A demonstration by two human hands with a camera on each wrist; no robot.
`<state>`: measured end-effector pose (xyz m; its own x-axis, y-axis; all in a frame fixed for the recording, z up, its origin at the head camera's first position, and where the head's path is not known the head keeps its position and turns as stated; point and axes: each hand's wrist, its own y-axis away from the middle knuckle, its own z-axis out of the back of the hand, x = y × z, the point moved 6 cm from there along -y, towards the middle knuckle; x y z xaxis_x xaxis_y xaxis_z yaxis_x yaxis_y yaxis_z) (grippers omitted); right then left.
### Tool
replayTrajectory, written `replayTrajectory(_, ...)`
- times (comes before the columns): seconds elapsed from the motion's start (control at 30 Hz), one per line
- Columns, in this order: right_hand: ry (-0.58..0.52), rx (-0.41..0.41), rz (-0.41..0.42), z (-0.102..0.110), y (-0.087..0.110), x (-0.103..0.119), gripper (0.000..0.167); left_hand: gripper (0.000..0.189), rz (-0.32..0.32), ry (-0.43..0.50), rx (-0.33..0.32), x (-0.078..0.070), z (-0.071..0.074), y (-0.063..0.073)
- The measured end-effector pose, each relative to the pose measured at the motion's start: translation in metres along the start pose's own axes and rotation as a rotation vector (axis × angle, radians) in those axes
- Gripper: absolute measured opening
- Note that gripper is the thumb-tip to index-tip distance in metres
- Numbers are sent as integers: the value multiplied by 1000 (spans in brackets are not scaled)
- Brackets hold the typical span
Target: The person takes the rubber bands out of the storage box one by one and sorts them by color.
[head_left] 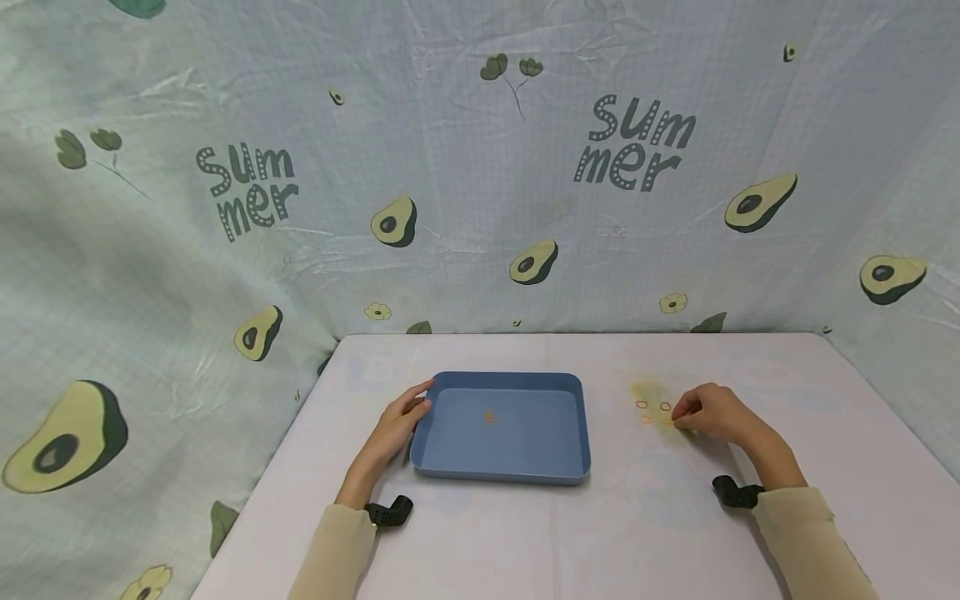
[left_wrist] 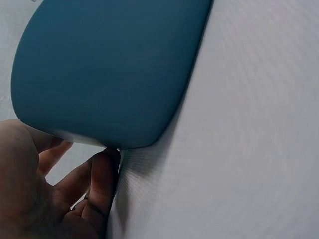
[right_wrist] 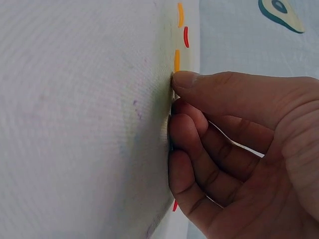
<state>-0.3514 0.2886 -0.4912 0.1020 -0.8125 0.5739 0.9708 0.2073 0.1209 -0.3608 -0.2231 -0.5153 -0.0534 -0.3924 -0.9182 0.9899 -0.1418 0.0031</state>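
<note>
Worktop (head_left: pixel 480 533): pale and flat, carrying tray and rings.
Tray (head_left: pixel 517 450): blue, shallow and rounded at the corners, well left of the loose rings; probably light, stiff and smooth enough to slide, so its rim looks the best hold.
Left hand (head_left: pixel 397 427): at the tray's left side, grasping the rim lightly, thumb over the edge and fingers against the outer wall.
Right hand (head_left: pixel 712 412): beside the loose rings, fingers bent and tips down on the worktop; whether a ring sits between thumb and forefinger, I cannot tell.
Tray contents: a small orange cluster (head_left: pixel 491 417), left of the middle, perhaps rings; too small to tell.
Loose rings: red rings (right_wrist: pixel 186 37) and orange rings (right_wrist: pixel 177 60), thin and flat on the worktop; likely nearly weightless, soft, stretchy and hardly fragile, best pinched by the edge with fingertips.
</note>
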Motion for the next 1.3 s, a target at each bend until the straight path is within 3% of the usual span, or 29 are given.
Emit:
replayTrajectory(0.57, 23, -33, 66, 7, 3, 10, 16, 49, -12, -6, 6, 0, 1, 0)
replayTrajectory(0.8, 12, -62, 149, 10, 5, 23, 15, 48, -7, -5, 3, -1, 0, 1)
replayTrajectory(1.3, -1, -74, 193, 7, 6, 47, 9, 48, -10, 1, 3, 1, 1, 0)
